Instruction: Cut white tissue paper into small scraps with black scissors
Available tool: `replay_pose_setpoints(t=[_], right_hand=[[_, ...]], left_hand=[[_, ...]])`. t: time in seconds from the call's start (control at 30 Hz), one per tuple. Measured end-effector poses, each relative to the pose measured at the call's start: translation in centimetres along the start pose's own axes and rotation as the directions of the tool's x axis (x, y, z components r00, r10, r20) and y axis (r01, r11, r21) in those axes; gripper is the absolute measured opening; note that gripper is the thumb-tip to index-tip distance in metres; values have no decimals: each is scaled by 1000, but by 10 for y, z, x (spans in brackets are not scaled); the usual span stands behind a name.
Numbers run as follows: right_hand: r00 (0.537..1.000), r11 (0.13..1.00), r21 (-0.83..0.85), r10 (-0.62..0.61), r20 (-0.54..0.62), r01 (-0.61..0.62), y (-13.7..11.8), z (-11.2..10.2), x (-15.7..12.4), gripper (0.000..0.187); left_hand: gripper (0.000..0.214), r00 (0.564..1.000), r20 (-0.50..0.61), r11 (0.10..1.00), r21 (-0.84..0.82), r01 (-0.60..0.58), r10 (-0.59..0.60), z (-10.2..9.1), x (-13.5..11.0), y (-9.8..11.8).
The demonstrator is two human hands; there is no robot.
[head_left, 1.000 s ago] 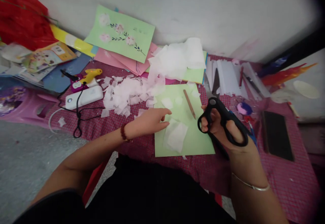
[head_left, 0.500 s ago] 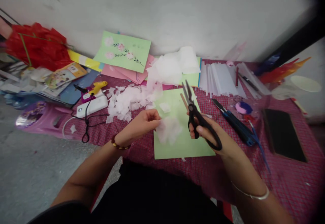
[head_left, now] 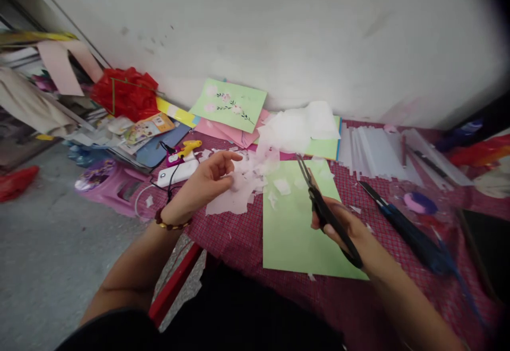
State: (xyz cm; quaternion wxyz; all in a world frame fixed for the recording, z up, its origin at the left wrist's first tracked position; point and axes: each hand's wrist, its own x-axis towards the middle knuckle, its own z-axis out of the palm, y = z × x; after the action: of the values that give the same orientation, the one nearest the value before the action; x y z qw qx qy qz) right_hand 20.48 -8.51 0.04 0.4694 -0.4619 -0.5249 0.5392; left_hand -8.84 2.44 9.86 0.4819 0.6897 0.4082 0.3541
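Observation:
My right hand (head_left: 338, 223) grips black-handled scissors (head_left: 324, 207), with the blades pointing away from me over a light green sheet of paper (head_left: 295, 239). A thin brown stick shows beside the blades. To the left, my left hand (head_left: 211, 178) is raised with thumb and fingers apart and nothing visible between them. Beneath and beside it lies a thin whitish tissue piece (head_left: 233, 197) against the heap of torn tissue scraps (head_left: 249, 165). A few small scraps (head_left: 282, 186) rest on the top part of the green sheet.
Behind are a green card with painted flowers (head_left: 231, 104), white tissue sheets (head_left: 290, 128) and translucent strips (head_left: 374, 152). On the right lies a blue-black cutter (head_left: 410, 234). A white power bank (head_left: 177, 173) with cables and a yellow glue gun (head_left: 190, 148) sit on the left.
My left hand has moved left off the green sheet and let go of the tissue piece, now by the scrap heap. The scissor blades look closer together. The view has shifted left.

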Motion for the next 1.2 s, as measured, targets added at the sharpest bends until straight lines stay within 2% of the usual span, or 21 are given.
replay_pose_setpoints(t=[0.1,0.17,0.23,0.3,0.4,0.5,0.57,0.63,0.73,0.8,0.9,0.97,1.03,1.1,1.13,1.17,1.2], right_hand=[[997,1000,28,-4,72,2,-11,3,7,47],[996,997,-65,41,76,-36,-16,3,8,47],[997,971,-227,77,26,-69,-15,-1,4,49],[996,906,-414,81,-36,-89,-6,-5,-6,51],[996,759,-646,40,-78,-81,19,-9,-28,52],[998,621,-783,-27,-54,-26,44,-9,-49,51],[999,568,-823,-48,-20,10,52,-7,-58,54],[998,539,-841,-52,20,45,49,-5,-62,51],[994,532,-845,-113,-7,55,19,3,-52,37],[975,589,-805,-213,-67,73,-12,16,-31,37],[950,692,-681,-312,21,242,-53,45,20,48],[951,750,-594,-295,92,290,-67,64,56,44],[975,844,-490,-158,158,216,-69,78,86,20],[987,958,-279,-24,161,69,-65,85,106,24],[986,989,-147,32,165,-7,-62,88,112,26],[982,996,-20,86,165,-83,-59,89,117,28],[976,985,83,135,172,-151,-57,90,120,31]], left_hand=[[40,993,114,999,-20,30,-28,-2,5,12],[38,979,193,995,-49,83,-72,-1,8,16],[37,965,236,989,-70,132,-112,-1,11,16],[36,963,236,983,-93,157,-132,-4,13,14],[37,967,219,982,-109,156,-129,-11,16,10],[37,967,227,988,-73,134,-115,-17,18,10],[37,962,255,993,-35,113,-100,-18,19,14],[38,945,314,996,-2,94,-89,-16,20,20],[39,912,399,995,74,72,-96,-9,19,30],[40,896,431,990,131,58,-109,-2,17,35],[38,878,467,988,150,35,-102,7,19,37],[35,880,468,992,125,22,-79,8,25,34],[35,927,374,999,42,29,-43,3,31,26],[33,984,173,987,-149,68,-41,-6,33,10],[33,995,72,955,-283,92,-75,-9,31,-1],[36,991,18,893,-431,127,-132,-12,27,-12],[48,981,25,811,-560,173,-192,-13,21,-25]])
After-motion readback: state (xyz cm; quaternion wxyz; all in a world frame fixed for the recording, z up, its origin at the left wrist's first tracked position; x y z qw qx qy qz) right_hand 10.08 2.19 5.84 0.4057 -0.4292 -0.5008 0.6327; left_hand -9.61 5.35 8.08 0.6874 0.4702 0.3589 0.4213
